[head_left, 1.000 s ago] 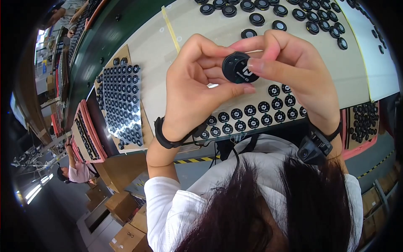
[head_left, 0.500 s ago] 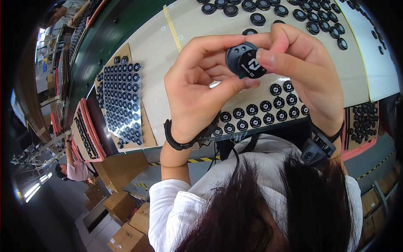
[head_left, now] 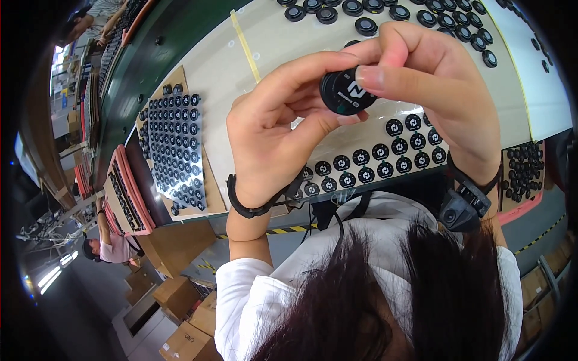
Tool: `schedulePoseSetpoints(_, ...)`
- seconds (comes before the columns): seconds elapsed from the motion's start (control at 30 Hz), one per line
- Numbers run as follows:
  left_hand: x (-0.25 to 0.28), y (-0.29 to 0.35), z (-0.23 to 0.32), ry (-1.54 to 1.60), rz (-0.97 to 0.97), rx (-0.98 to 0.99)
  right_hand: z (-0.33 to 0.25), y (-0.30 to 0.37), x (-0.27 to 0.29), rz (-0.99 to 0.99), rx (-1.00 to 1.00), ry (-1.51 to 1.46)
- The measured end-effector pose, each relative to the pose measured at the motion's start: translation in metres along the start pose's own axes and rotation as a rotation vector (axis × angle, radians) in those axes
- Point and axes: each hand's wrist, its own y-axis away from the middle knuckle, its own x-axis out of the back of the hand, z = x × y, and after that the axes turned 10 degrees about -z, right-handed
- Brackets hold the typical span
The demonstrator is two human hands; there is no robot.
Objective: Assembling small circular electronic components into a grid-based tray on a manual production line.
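Observation:
Over the bench, my left hand (head_left: 262, 135) holds a small round black part (head_left: 327, 95) on edge between its thumb and fingers. A round black label (head_left: 350, 96) with white print and a small green tab covers most of the part's face. My right hand (head_left: 436, 84) is closed, its thumb pressing the upper right edge of the label; its curled fingers are partly hidden behind the thumb. Whether the label lies fully flat, I cannot tell. Below the hands, a clear sheet with rows of similar round black labels (head_left: 361, 157) lies at the near bench edge.
Several loose round black parts (head_left: 366, 26) stand across the far bench. At left, another sheet of black discs (head_left: 174, 135) lies on cardboard (head_left: 212, 180). A pink-rimmed tray of black parts (head_left: 522, 171) is at right; pink trays (head_left: 129, 192) and two people are at left.
The label has moved over the part's face, covering the two small holes seen before. Both hands have shifted slightly left, and the part has turned a little.

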Motion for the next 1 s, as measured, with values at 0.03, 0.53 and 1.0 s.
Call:
schedulePoseSetpoints(0.03, 0.0, 0.0, 0.0, -0.01, -0.012, 0.003, -0.001, 0.001, -0.002, 0.006, -0.017, -0.007)
schedulePoseSetpoints(0.53, 0.001, 0.002, -0.002, -0.145, -0.046, -0.111, -0.002, 0.003, -0.008, 0.068, -0.034, 0.008)
schedulePoseSetpoints(1.0, -0.005, 0.0, 0.001, -0.264, 0.037, -0.138, 0.0, 0.002, -0.021, 0.146, 0.088, 0.073)
